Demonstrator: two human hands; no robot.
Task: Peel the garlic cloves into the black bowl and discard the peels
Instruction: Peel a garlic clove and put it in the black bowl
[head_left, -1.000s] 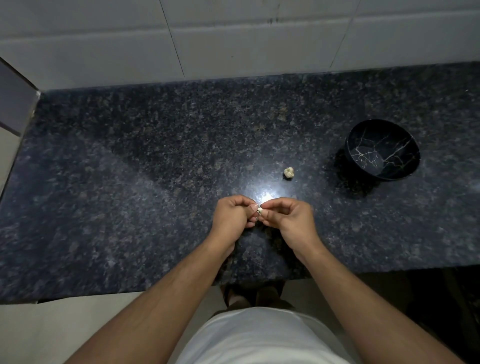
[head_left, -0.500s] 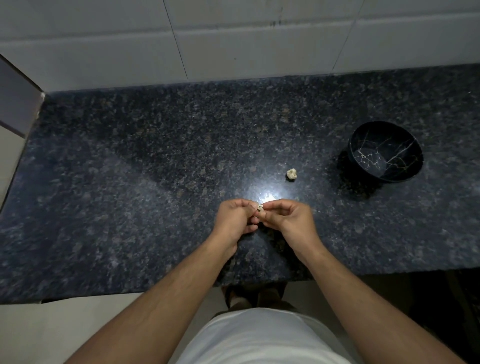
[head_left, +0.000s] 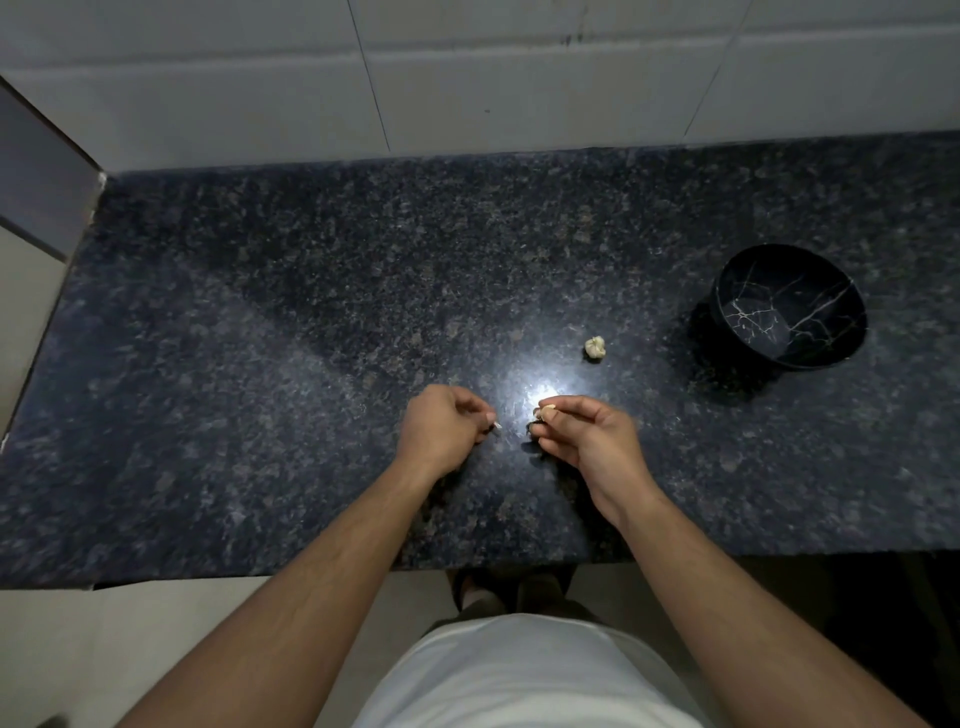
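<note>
Just below the middle of the frame I see both hands over the dark speckled counter (head_left: 260, 364), a small gap between them. My left hand (head_left: 441, 434) has its fingers curled, and the fingertips pinch a thin pale sliver that looks like a bit of peel (head_left: 497, 425). My right hand (head_left: 587, 436) is curled too, thumb and forefinger gripping a small pale garlic clove (head_left: 545, 413) at the edge of a bright glare on the stone. Up and to the right of the hands, a small clump of garlic (head_left: 595, 347) lies alone on the counter, apart from everything. Farther right, near the frame's right side, sits the black bowl (head_left: 831, 358) with pale vein-like lines inside; I cannot make out any cloves in it. Pale wall tiles (head_left: 519, 88) run along the top.
</note>
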